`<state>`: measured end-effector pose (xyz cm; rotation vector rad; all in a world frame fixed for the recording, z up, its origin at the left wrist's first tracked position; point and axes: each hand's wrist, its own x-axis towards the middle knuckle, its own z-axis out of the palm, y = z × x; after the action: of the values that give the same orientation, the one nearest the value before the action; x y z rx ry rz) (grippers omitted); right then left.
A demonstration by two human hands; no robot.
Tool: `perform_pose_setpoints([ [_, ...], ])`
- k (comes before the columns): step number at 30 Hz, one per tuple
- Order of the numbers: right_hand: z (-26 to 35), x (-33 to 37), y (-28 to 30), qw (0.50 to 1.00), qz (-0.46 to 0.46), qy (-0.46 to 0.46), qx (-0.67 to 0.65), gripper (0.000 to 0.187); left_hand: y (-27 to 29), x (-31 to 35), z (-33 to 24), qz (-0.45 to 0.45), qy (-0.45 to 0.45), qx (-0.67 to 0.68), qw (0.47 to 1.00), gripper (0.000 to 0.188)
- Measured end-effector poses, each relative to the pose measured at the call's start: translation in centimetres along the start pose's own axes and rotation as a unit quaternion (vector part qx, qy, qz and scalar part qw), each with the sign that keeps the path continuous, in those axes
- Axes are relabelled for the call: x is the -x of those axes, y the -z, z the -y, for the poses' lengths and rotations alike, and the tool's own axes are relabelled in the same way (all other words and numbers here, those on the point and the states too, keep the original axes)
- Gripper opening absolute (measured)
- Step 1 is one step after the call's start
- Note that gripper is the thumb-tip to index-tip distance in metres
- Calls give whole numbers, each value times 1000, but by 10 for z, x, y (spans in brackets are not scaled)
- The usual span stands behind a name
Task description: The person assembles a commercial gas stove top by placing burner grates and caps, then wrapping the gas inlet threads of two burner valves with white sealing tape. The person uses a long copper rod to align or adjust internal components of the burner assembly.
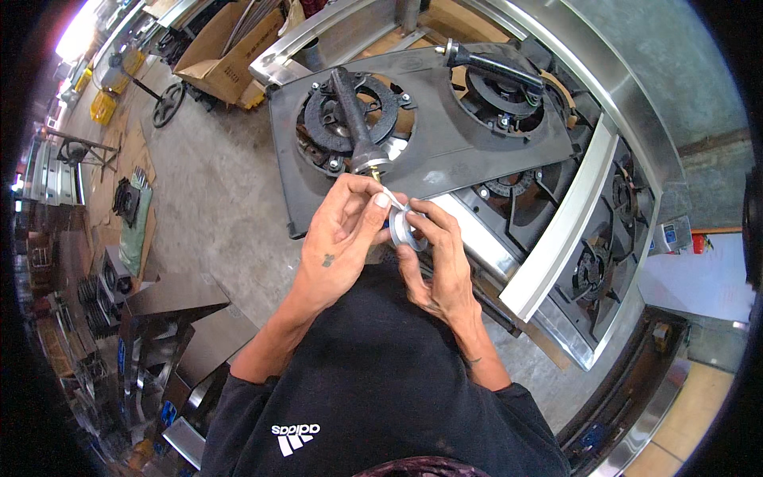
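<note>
My right hand (pixel 447 266) grips a small roll of white thread seal tape (pixel 403 232) between thumb and fingers. A short white strip runs from the roll up to my left hand (pixel 338 238), whose thumb and forefinger are pinched on its end. Just beyond the fingertips, a brass fitting (pixel 376 172) sticks out of the near end of a black cast-iron burner tube (pixel 351 115). That tube lies across a ring burner (pixel 310 127) in a dark metal stove top plate (pixel 278 171). My left fingers partly hide the fitting's near end.
Another black burner tube (pixel 497 65) rests over the plate's right opening. Below the plate stands a steel stove frame (pixel 497 258) with more burners (pixel 590 270) and a pale metal bar (pixel 560 226) across it. A cardboard box (pixel 226 60) sits at the far left, and folded sheet metal (pixel 171 298) at the left.
</note>
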<state>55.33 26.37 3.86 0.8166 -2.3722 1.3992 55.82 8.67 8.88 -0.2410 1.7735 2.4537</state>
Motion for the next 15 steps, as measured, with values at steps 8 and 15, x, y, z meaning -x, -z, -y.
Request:
perform_pose_setpoints([
  [8, -2, -11, 4, 996, -4, -73, -50, 38, 12, 0, 5, 70, -70, -61, 993, 15],
  [15, -3, -19, 2, 991, 12, -112, -70, 34, 22, 2, 15, 41, -91, -5, 995, 19],
])
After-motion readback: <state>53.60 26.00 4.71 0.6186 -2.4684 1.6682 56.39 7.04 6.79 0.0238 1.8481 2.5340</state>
